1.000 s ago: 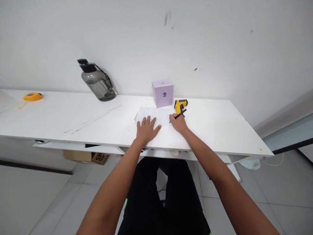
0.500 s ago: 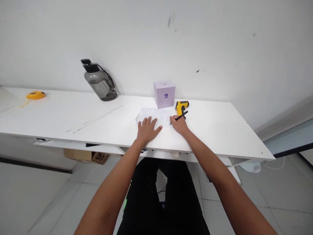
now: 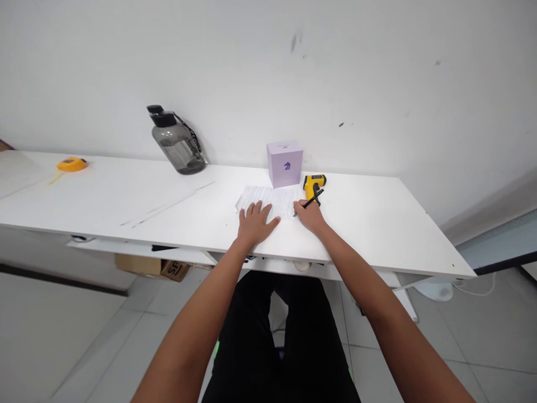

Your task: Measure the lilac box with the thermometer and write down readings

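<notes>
A sheet of paper [image 3: 268, 197] covered in faint lines or writing lies on the white table [image 3: 377, 224]. My left hand [image 3: 255, 226] rests flat on its lower left part, fingers spread. In my right hand [image 3: 309, 216] is a black pen [image 3: 314, 198], gripped near its lower end, with the tip at the paper's right edge. Just beyond that hand lies a yellow and black infrared thermometer gun [image 3: 312, 186], its handle partly behind the pen and hand. Behind the paper stands a lilac box [image 3: 285, 167] with a dark purple emblem.
A grey see-through water bottle [image 3: 178, 144] leans at the wall, left of the box. Farther left lies a yellow tape measure [image 3: 72, 164]. Below the table, a cardboard box [image 3: 138, 264] sits at the left. The table's right end slopes away near the wall.
The whole scene has shifted slightly right in view as the head turned. Both hands keep their places on the paper, and the pen stays in my right hand.
</notes>
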A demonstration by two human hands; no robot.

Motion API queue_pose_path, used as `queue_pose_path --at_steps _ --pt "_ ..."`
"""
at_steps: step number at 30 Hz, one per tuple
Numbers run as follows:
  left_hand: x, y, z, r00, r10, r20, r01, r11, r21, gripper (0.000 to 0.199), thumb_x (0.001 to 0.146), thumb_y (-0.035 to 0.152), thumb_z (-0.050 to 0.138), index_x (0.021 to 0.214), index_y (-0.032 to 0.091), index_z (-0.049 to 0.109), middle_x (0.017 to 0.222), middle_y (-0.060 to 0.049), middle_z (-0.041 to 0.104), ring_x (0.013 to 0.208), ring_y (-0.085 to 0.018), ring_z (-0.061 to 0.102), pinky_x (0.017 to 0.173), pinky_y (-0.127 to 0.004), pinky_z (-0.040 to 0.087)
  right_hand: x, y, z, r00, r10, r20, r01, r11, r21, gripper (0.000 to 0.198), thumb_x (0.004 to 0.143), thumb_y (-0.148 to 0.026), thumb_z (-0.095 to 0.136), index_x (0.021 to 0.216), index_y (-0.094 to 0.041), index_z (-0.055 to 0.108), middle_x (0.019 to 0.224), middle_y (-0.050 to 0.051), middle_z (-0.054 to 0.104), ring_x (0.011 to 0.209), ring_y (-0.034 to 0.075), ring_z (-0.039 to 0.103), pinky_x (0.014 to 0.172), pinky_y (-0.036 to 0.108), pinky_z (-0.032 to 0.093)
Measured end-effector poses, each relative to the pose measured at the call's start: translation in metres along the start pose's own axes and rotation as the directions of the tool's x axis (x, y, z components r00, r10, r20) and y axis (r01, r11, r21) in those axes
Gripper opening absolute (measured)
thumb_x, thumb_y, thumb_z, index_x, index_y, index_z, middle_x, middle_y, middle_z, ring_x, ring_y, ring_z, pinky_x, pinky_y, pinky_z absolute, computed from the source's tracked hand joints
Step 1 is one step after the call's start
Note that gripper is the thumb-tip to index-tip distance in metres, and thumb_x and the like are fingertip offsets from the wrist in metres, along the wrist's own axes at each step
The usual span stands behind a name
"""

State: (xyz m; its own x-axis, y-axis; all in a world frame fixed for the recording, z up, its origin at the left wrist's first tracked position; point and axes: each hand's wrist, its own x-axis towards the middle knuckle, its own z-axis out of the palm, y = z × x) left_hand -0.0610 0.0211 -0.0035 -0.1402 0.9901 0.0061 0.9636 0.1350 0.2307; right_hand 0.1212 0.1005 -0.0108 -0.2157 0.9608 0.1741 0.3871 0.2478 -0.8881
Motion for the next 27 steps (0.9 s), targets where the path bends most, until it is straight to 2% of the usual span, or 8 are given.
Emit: queue_pose_path --at_steps 9,15,18,21,23,27 --pt "-0.0003 0.0006 -0.0002 1.000 -0.003 0.009 0.003 1.000 -0.005 0.071 0.091 0.069 0.026 0.152 0.032 0.035 0.165 -0.005 0.021 0.153 -0.029 0.013 0.122 -0.055 0.009 -0.0021 -0.0040 -0.0019 1.000 -0.003 -0.013 0.003 1.000 -0.014 0.034 0.083 -0.038 0.049 0.053 -0.021 0.048 0.053 -0.003 0.050 0.062 0.015 0.051 0.063 0.026 0.039" --pt "-0.0006 0.0000 -0.0004 1.000 -0.004 -0.014 0.004 1.000 -0.004 0.070 0.091 0.069 0.030 0.150 0.032 0.037 0.164 -0.006 0.024 0.152 -0.030 0.016 0.121 -0.054 0.011 -0.0034 -0.0057 -0.0013 0.999 0.008 -0.032 -0.008 1.000 0.000 0.039 0.087 -0.051 0.046 0.065 -0.021 0.057 0.067 -0.001 0.061 0.073 0.016 0.057 0.069 0.028 0.042" --pt "-0.0009 -0.0007 -0.0003 0.999 -0.004 -0.048 0.004 1.000 -0.009 0.068 0.090 0.069 0.033 0.148 0.033 0.042 0.162 -0.006 0.029 0.150 -0.030 0.022 0.120 -0.054 0.015 -0.0046 -0.0053 0.0006 1.000 0.014 -0.010 -0.015 0.999 -0.049 0.029 0.086 -0.048 0.048 0.077 -0.023 0.059 0.072 -0.002 0.063 0.072 0.016 0.058 0.068 0.028 0.041" --pt "-0.0014 -0.0010 -0.0002 0.996 0.003 -0.092 -0.003 1.000 -0.007 0.065 0.091 0.066 0.036 0.145 0.032 0.047 0.159 -0.007 0.035 0.148 -0.029 0.027 0.119 -0.054 0.019 -0.0060 -0.0046 0.0020 0.999 0.015 0.036 -0.014 1.000 -0.026 0.019 0.084 -0.043 0.052 0.085 -0.024 0.057 0.066 -0.005 0.062 0.065 0.015 0.059 0.064 0.027 0.041" --pt "-0.0018 -0.0010 -0.0002 0.993 0.007 -0.116 -0.007 1.000 -0.005 0.061 0.092 0.063 0.038 0.143 0.032 0.049 0.158 -0.007 0.038 0.146 -0.029 0.030 0.118 -0.054 0.020 -0.0069 -0.0052 0.0022 0.999 0.000 0.047 0.000 1.000 -0.014 0.020 0.084 -0.044 0.053 0.082 -0.024 0.056 0.062 -0.006 0.060 0.062 0.015 0.058 0.062 0.027 0.041" --pt "-0.0028 -0.0011 -0.0005 0.985 0.006 -0.174 -0.006 1.000 0.000 0.052 0.094 0.055 0.039 0.138 0.032 0.054 0.152 -0.008 0.046 0.140 -0.029 0.037 0.114 -0.053 0.026 -0.0081 -0.0090 0.0019 0.999 -0.030 0.015 0.031 0.999 -0.042 0.033 0.086 -0.054 0.050 0.073 -0.024 0.055 0.059 -0.003 0.059 0.062 0.018 0.058 0.062 0.030 0.042"
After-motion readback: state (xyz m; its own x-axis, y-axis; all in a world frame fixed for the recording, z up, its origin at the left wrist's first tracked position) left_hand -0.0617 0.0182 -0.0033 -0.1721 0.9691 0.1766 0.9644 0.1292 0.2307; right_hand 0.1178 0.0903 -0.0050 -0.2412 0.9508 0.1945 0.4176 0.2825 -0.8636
